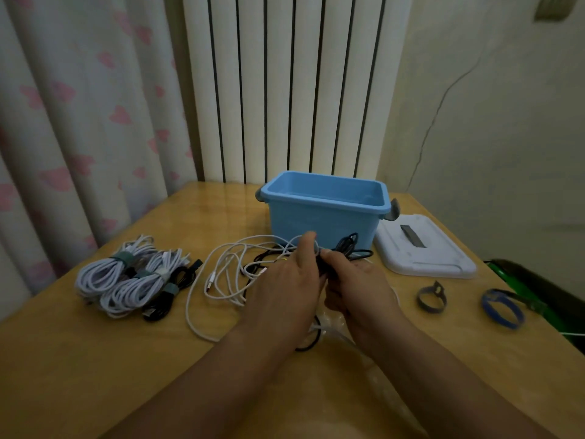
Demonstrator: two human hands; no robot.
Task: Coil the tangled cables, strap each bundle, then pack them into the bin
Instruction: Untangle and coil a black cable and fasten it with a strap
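Blue plastic, the bin (pixel 319 217) stands open at twelve o'clock on the wooden desk (pixel 95 359), close to the radiator (pixel 285 90). Its white lid (pixel 424 251) lies flat just beside it at two o'clock.

In front of the bin, mid-desk, sits the tangle (pixel 234 274): loose white cables looping out toward nine o'clock with black cable mixed through them. Both hands meet over its right part. The left hand (pixel 285 286) has its fingers curled, the index raised toward the bin, and appears to pinch the black cable (pixel 346 247) where it passes between the two hands. The right hand (pixel 357 286) is curled round the same black cable, thumb on top, and a small bunch of black loops pokes out beyond its fingers, just in front of the bin wall. More black cable curves out beneath the wrists at six o'clock.

At nine o'clock, well apart from the hands, lie the finished bundles (pixel 126 280): white coils side by side, each with a greyish strap round its middle, and a black coil tucked against their right edge.

Out at three o'clock two spare straps lie on the desk, apart from each other: a grey strap (pixel 427 296) curled into a ring, and beyond it a blue strap (pixel 501 308), near the desk's edge. A pink-patterned curtain (pixel 63 122) hangs at ten o'clock.
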